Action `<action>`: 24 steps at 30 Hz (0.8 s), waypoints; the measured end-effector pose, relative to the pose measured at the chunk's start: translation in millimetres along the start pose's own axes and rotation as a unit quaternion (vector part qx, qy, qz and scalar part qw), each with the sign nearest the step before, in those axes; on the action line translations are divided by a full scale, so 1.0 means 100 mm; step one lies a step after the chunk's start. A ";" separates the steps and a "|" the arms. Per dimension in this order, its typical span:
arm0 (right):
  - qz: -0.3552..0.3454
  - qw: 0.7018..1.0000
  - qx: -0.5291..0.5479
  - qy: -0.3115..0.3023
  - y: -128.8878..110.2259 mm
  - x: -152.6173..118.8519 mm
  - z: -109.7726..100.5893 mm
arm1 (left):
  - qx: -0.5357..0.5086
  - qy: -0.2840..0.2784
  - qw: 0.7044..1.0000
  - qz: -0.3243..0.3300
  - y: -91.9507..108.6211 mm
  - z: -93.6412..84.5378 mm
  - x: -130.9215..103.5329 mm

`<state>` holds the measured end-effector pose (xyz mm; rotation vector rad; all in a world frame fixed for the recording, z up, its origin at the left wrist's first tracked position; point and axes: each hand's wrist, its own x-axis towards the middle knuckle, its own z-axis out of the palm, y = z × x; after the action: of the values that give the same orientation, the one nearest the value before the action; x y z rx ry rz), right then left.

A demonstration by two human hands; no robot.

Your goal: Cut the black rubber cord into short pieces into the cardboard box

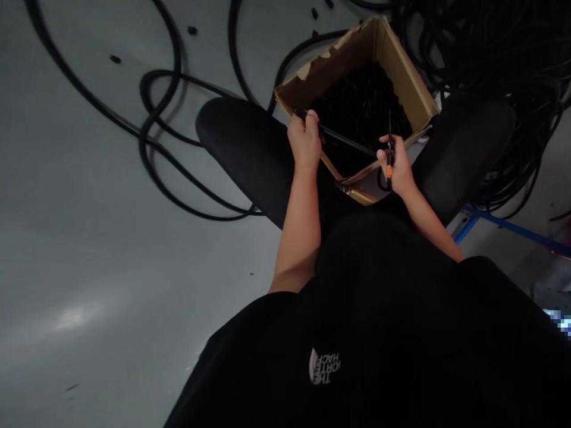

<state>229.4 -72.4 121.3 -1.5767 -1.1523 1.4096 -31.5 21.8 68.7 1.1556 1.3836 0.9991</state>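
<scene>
My left hand [304,141] is closed around one end of a black ribbed tube [348,141] at the near left rim of an open cardboard box [413,80]. The tube slants down to the right and reaches my right hand [400,165]. In that hand is a pair of scissors [389,159] with black handles and an orange patch, its thin blades pointing away from me. Whether the right fingers also pinch the tube's end I cannot tell. A dark mass of small black pieces [357,95] fills the box between my knees.
Loops of black cable [147,139] lie on the grey floor [111,249] at the left. A large tangled heap of black cable [491,53] is at the upper right. Small black bits [192,30] are scattered beyond. A blue frame [513,227] stands at the right.
</scene>
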 end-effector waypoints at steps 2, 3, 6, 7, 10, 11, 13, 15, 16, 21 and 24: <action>-0.007 1.000 -0.014 -0.001 0.02 0.00 0.00 | 0.006 0.035 0.999 0.003 0.06 0.03 -0.04; -0.012 1.000 -0.025 0.002 0.03 -0.01 0.00 | 0.007 0.046 0.999 0.007 0.08 0.05 -0.05; -0.021 0.998 -0.051 0.008 0.03 -0.02 -0.01 | 0.006 0.064 0.998 0.017 0.16 0.10 -0.07; -0.021 0.998 -0.055 0.006 0.03 -0.02 -0.02 | 0.003 0.058 0.998 0.018 0.19 0.12 -0.07; -0.013 0.999 -0.047 -0.003 0.09 -0.01 -0.02 | -0.015 0.005 1.000 -0.015 0.32 0.17 -0.04; -0.007 0.999 -0.038 -0.004 0.13 0.00 -0.01 | -0.022 -0.019 0.999 -0.040 0.35 0.20 -0.04; 0.003 1.000 -0.018 0.004 0.24 0.05 0.02 | -0.042 -0.065 0.993 -0.090 0.38 0.28 -0.05; 0.011 1.000 -0.002 0.011 0.36 0.11 0.06 | -0.069 -0.110 0.986 -0.106 0.32 0.37 -0.10; 0.013 1.000 0.003 0.010 0.42 0.14 0.09 | -0.084 -0.132 0.983 -0.100 0.27 0.41 -0.13; 0.023 0.999 -0.024 -0.015 0.44 0.22 0.16 | -0.111 -0.198 0.972 -0.053 0.02 0.55 -0.25; 0.002 0.998 -0.063 -0.016 0.30 0.21 0.10 | -0.138 -0.193 0.969 -0.063 0.04 0.54 -0.25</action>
<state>223.9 -63.4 85.0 -1.6495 -1.2798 1.3926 22.8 -2.3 70.8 0.9777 0.9606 0.7955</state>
